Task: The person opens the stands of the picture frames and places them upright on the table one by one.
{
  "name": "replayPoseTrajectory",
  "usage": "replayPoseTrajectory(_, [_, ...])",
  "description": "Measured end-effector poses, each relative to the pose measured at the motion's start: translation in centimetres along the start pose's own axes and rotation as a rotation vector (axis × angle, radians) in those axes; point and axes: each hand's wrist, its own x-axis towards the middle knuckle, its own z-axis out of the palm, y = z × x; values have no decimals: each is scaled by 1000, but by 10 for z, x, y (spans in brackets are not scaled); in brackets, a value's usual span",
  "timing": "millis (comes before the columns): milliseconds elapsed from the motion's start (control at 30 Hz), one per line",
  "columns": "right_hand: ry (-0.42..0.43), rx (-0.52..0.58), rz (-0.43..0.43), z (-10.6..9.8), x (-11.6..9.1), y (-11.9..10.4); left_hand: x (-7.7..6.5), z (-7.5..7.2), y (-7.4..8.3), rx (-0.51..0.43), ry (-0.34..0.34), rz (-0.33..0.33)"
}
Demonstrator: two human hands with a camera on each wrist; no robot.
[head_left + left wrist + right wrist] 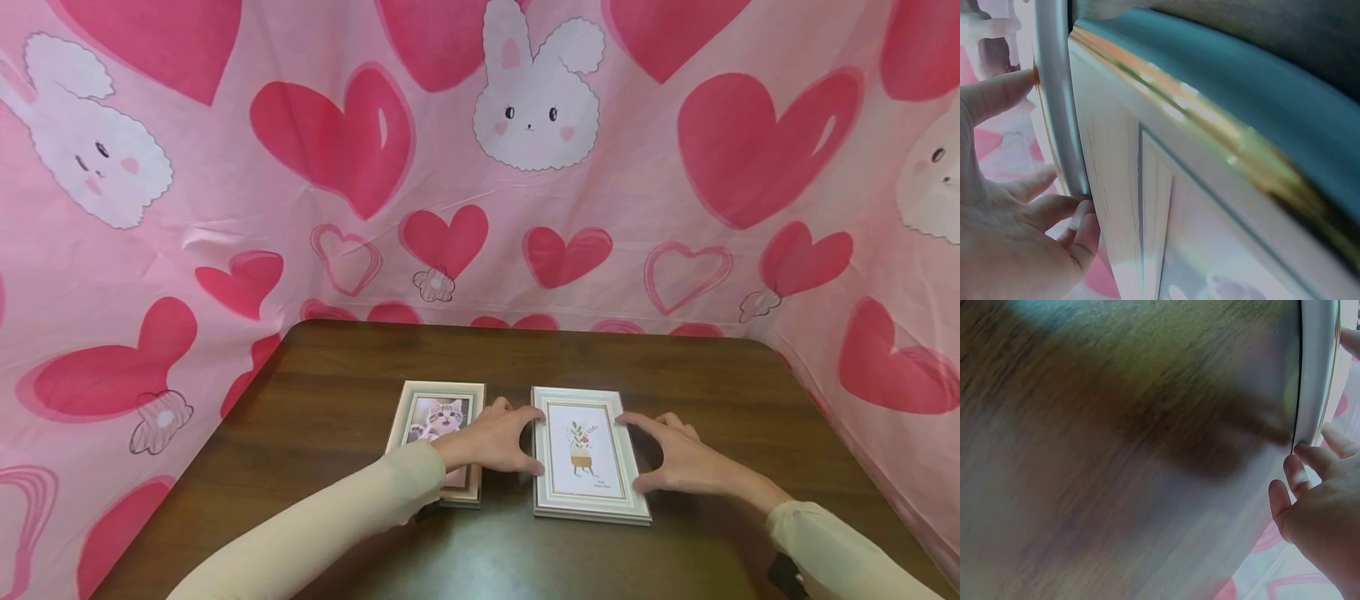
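A white picture frame (581,508) with a drawing of a potted plant lies face up on the brown table. My left hand (498,437) holds its left edge, thumb and fingertips spread along the rim. On the opposite edge, my right hand (686,458) grips with thumb and fingers in the same way. Both wrist views show fingertips against the frame's side, the lower fingers bent near the tabletop. A second, cream picture frame (397,425) with a kitten photo lies just to the left, partly covered by my left hand and wrist.
The dark wooden table (360,354) has rounded far corners. Pink cloth (630,200) printed with hearts and rabbits hangs behind it and at both sides. A narrow gap of tabletop separates the two frames.
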Motion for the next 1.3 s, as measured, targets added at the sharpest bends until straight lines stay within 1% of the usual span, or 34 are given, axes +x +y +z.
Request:
replayPoseTrajectory(433, [-7, -5, 1, -1, 0, 4, 3, 2, -1, 9, -9, 3])
replayPoseTrajectory(667, [-17, -2, 4, -3, 0, 2, 3, -1, 1, 33, -13, 6])
replayPoseTrajectory(1000, [-34, 2, -5, -5, 0, 5, 4, -4, 3, 19, -41, -4])
replayPoseTrajectory(1300, [-34, 8, -3, -5, 0, 5, 3, -4, 3, 16, -42, -7])
